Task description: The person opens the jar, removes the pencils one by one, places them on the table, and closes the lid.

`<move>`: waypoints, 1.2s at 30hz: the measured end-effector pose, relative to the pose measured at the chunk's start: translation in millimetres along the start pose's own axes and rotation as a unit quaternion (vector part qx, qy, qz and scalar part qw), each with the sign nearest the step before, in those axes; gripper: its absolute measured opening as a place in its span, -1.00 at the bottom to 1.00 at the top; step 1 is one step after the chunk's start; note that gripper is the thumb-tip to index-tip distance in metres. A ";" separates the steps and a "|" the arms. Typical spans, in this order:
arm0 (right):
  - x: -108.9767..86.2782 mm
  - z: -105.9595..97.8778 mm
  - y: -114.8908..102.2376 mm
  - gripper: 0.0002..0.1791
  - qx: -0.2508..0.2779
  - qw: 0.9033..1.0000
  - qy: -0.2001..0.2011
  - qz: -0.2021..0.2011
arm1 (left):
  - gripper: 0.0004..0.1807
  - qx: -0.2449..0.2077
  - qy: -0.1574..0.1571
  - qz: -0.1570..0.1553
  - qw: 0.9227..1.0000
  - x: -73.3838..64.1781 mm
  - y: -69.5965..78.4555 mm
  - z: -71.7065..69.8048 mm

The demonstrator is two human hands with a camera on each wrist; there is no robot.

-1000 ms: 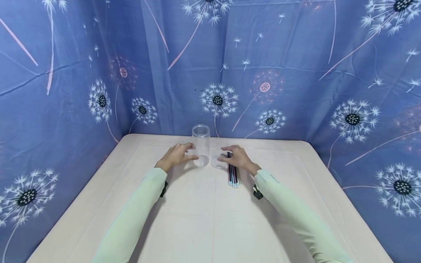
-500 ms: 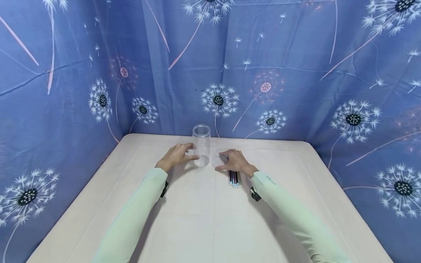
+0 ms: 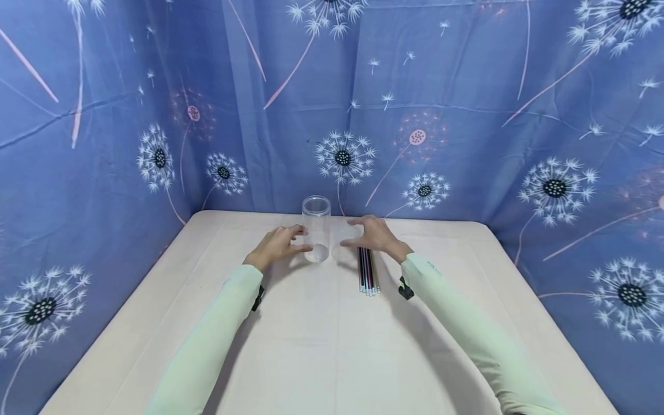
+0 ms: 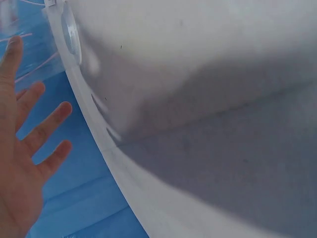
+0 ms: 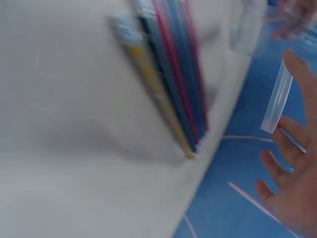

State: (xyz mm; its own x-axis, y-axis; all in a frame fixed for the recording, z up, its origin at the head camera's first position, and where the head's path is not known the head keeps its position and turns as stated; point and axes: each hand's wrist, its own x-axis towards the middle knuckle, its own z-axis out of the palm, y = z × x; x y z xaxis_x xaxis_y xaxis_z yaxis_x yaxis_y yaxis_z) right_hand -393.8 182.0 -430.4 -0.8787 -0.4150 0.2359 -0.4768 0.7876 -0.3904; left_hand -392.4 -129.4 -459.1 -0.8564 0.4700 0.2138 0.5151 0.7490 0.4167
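A tall clear plastic jar (image 3: 317, 227) stands upright towards the back of the table, its mouth uncovered. At its left side is my left hand (image 3: 277, 245), thumb and forefinger spread close against the wall; whether they touch is hard to tell. In the left wrist view the fingers (image 4: 47, 126) of that hand are spread and fairly straight. My right hand (image 3: 376, 235) pinches a clear round lid (image 5: 278, 96) at its rim, held up off the table to the right of the jar. Below that hand lies a bundle of several pencils (image 3: 367, 274), eraser ends towards me, far ends hidden.
A pale cloth covers the table (image 3: 311, 346). Blue curtains (image 3: 441, 75) with dandelion prints stand close behind the table's back edge and along both sides. The jar is near the back edge.
My right hand has closed on the lid from above the pencils, then raised it off the table and tilted it. The left hand and the jar have stayed in place.
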 end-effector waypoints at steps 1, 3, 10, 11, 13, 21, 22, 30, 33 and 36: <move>2.9 -5.7 -1.4 -0.14 0.002 1.000 0.001 0.001 | -0.30 0.000 0.000 0.000 1.000 -0.2 -0.1 -0.7; 8.3 -15.8 -4.7 -0.14 -0.002 1.000 0.007 0.004 | -0.30 0.000 -0.001 0.001 1.000 -0.2 -0.2 -2.1; 19.9 -48.2 -21.0 -0.13 0.011 1.000 0.026 0.001 | -0.32 0.009 -0.004 0.001 1.000 -0.4 0.5 -4.6; 21.4 -52.1 -23.8 -0.13 0.013 0.999 0.030 -0.001 | -0.33 0.010 -0.004 0.002 1.000 -0.7 0.6 -4.9; 24.5 -59.1 -28.6 -0.14 0.019 0.999 0.036 -0.004 | -0.34 0.010 -0.003 0.004 1.000 -1.2 0.8 -5.4; 34.8 -71.1 -43.9 -0.16 0.038 0.998 0.039 -0.009 | -0.31 0.007 -0.006 -0.002 1.000 -2.5 0.7 -5.7; 36.0 -71.1 -46.6 -0.16 0.042 0.998 0.038 -0.012 | -0.31 0.006 -0.007 -0.004 1.000 -2.5 0.6 -5.5; 46.1 -63.4 -69.3 -0.19 0.056 0.997 0.031 -0.037 | -0.31 0.005 -0.008 -0.013 1.000 -2.0 1.2 -3.3; 48.6 -58.9 -76.1 -0.18 0.058 0.997 0.023 -0.043 | -0.29 0.004 -0.010 -0.015 1.000 -1.6 1.9 -2.8; 50.2 -54.9 -81.5 -0.17 0.064 0.997 0.016 -0.044 | -0.29 0.006 -0.011 -0.016 1.000 -1.0 2.8 -2.6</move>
State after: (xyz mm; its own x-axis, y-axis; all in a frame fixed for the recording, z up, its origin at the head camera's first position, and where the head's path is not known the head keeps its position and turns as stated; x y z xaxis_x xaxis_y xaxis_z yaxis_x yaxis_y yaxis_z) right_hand -397.7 121.9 -337.9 -0.8329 -0.4636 0.3021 -0.5532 0.6831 -0.4768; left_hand -390.2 -129.0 -455.9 -0.8718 0.4555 0.1802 0.4874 0.7694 0.4129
